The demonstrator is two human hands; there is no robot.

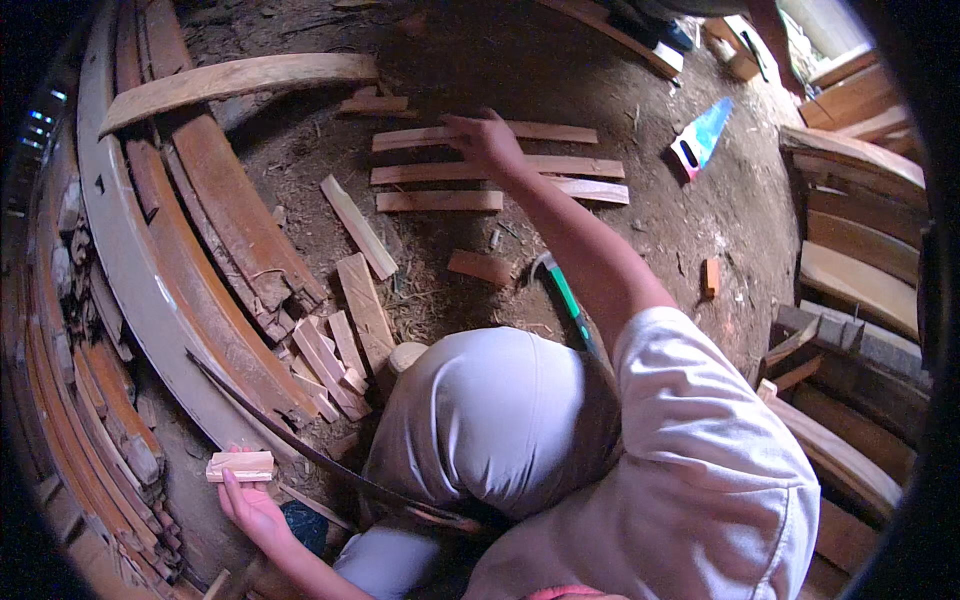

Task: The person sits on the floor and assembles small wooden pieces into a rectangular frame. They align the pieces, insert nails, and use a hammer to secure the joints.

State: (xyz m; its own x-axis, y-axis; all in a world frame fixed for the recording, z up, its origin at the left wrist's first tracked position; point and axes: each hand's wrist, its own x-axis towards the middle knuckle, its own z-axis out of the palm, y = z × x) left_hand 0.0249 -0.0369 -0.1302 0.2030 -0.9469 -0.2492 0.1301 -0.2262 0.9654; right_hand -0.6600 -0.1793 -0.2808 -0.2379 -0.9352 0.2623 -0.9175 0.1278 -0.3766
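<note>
Low on the left, my left hand [252,508] is closed round a short, pale wood block [240,466]. My right arm stretches forward, and my right hand [490,148] is over the farthest wooden strip [415,139], fingers apart; whether they touch it is unclear. Nearer me lie another long strip [400,175], a shorter strip [440,201] and a pale strip [592,190], part of which my forearm hides. A hammer with a green handle [568,302] rests by my knee, close to a reddish wood block [480,266].
A handsaw [704,138] with a bluish blade lies at the right on the dirt floor, beyond a small orange block [711,278]. Long planks [215,180] line the left side under a curved board [240,85]. Offcuts [330,365] sit beside my knee. Stacked timber [860,280] stands right.
</note>
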